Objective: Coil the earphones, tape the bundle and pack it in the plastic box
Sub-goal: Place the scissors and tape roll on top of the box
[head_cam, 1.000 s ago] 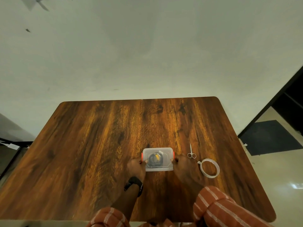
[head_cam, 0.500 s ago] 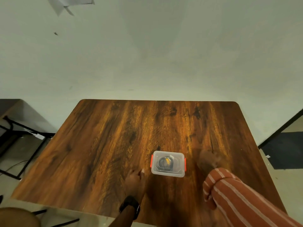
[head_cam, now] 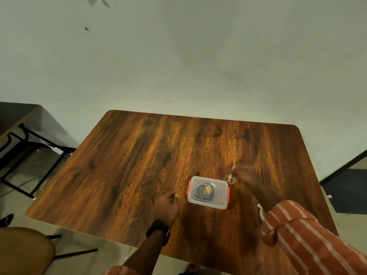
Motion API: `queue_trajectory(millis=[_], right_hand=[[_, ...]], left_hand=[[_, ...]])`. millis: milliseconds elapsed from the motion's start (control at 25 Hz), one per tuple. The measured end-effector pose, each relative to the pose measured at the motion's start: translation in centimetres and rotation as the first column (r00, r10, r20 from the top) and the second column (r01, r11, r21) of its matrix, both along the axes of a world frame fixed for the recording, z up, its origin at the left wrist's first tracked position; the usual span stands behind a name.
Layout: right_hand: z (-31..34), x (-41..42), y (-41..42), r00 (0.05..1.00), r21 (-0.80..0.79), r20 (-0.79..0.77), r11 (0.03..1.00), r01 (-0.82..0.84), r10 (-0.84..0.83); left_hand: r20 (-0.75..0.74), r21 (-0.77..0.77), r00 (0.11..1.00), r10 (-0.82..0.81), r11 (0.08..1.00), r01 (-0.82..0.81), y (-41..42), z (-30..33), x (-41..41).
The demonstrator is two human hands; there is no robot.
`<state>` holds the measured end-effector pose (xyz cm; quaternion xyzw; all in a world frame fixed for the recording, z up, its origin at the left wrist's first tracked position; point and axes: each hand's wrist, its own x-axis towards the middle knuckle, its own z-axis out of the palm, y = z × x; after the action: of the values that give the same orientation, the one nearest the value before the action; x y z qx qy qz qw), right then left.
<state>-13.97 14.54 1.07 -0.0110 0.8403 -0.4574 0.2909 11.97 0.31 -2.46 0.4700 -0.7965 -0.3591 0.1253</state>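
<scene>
A clear plastic box [head_cam: 208, 192] with red side clips sits closed on the wooden table [head_cam: 139, 165]. Through its lid I see the coiled dark earphones [head_cam: 204, 191] with a yellow patch. My left hand [head_cam: 166, 204] rests on the table a short way left of the box, fingers loosely curled, holding nothing. My right hand [head_cam: 246, 175] is just right of the box's far corner and grips small silver scissors [head_cam: 230, 176], blades pointing away. A bit of the white tape roll [head_cam: 260, 210] peeks out under my right forearm.
A round stool seat [head_cam: 23, 253] stands at the lower left beside the table's near edge. A black metal frame of another table [head_cam: 23, 155] is on the left. A dark doorway [head_cam: 349, 187] opens at the right.
Both hands have let go of the box. The left hand drew back to the left; the right hand went to the scissors and took hold of them. My head turned, shifting the view.
</scene>
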Motion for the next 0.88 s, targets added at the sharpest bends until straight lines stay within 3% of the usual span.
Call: queue_trajectory(millis=[200, 320, 480, 680, 800, 880], right_hand=[[-1.1, 5.1, -6.3, 0.967, 0.035, 0.098, 0.971, -0.238, 0.234], [-2.5, 7.8, -7.7, 0.972, 0.144, 0.129, 0.966, -0.213, 0.195], [-2.4, 9.4, -7.8, 0.966, 0.298, -0.022, 0.924, -0.24, 0.258], [-0.8, 7.5, 0.2, 0.954, 0.156, -0.231, 0.975, -0.158, 0.192], [-2.3, 7.8, 9.6, 0.835, 0.499, -0.47, 0.866, -0.018, 0.288], [-3.8, 9.0, 14.0, 0.83, 0.676, -0.373, 0.734, -0.062, 0.414]], left_hand=[[-0.103, 0.158, 0.986, -0.134, 0.976, 0.149, 0.5, 0.2, -3.4], [-0.119, 0.153, 0.984, -0.132, 0.977, 0.149, 0.6, 0.4, -4.2], [-0.123, 0.145, 0.981, -0.152, 0.975, 0.17, 0.4, 0.5, -4.7], [-0.07, 0.122, 0.985, -0.157, 0.979, 0.164, -0.3, -0.9, -5.2], [-0.035, 0.109, 0.993, -0.117, 0.987, 0.12, -0.4, -1.1, -5.7], [0.002, 0.123, 0.996, -0.086, 0.989, 0.085, -0.5, -1.3, -5.8]])
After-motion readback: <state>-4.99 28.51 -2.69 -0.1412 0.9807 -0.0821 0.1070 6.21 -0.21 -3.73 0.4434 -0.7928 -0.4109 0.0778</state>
